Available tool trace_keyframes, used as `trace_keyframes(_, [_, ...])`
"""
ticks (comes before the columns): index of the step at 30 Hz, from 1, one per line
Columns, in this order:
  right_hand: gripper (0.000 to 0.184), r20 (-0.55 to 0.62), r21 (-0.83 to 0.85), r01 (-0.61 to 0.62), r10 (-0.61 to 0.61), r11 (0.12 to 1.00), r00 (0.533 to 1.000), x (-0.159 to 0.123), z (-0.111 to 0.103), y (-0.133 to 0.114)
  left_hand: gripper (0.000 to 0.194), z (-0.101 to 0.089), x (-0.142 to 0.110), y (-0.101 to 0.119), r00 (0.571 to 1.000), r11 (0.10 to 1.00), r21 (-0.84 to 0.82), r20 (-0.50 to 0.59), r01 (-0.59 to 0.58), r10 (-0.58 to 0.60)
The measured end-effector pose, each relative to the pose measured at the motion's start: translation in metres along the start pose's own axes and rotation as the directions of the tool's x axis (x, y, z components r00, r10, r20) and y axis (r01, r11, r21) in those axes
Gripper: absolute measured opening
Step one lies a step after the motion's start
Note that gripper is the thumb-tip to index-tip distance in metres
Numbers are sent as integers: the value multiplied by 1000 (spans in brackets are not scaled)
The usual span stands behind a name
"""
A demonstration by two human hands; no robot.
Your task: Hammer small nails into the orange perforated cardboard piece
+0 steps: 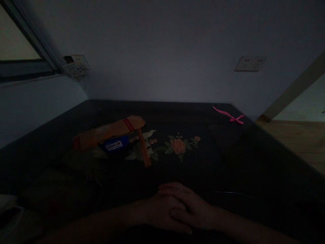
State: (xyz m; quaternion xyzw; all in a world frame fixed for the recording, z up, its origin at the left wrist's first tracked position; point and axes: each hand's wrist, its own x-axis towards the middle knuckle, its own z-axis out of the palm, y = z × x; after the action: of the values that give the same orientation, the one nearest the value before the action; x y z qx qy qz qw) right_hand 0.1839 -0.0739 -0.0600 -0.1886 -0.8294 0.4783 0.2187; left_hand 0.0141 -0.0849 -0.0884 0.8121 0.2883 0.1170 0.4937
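Note:
The scene is very dark. My right hand (193,208) rests across the back of my left hand (165,211) near the front of the dark table (203,173). The right fingers lie over the left hand, and the left fingers come out beneath, stretched to the right. A ring shows on a right finger. To the right of the hands lies a thin wire-like strand (233,193). Beyond them is an orange-brown stick (144,149), its far end against a long tan packet with a red band (111,131). A dark blue packet with a white label (114,145) lies beside it.
Several thin pale sticks (95,174) lie at the left. A pink ribbon tied in a bow (232,118) is near the far right corner. Flowers (178,145) decorate the tabletop. A wall with sockets (251,63) stands behind; a whitish object (8,203) is at lower left.

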Motion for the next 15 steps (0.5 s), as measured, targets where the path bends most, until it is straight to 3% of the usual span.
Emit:
trace_keyframes(10, [51,33,-20,18,-18,1000,999,3,-5,1,32,-3,-2,3,1000,999,-46,-2,-3,3])
trace_keyframes(15, [47,27,-21,5,-4,1000,1000,3,-2,4,27,-4,-2,8,1000,999,28,20,18,-18])
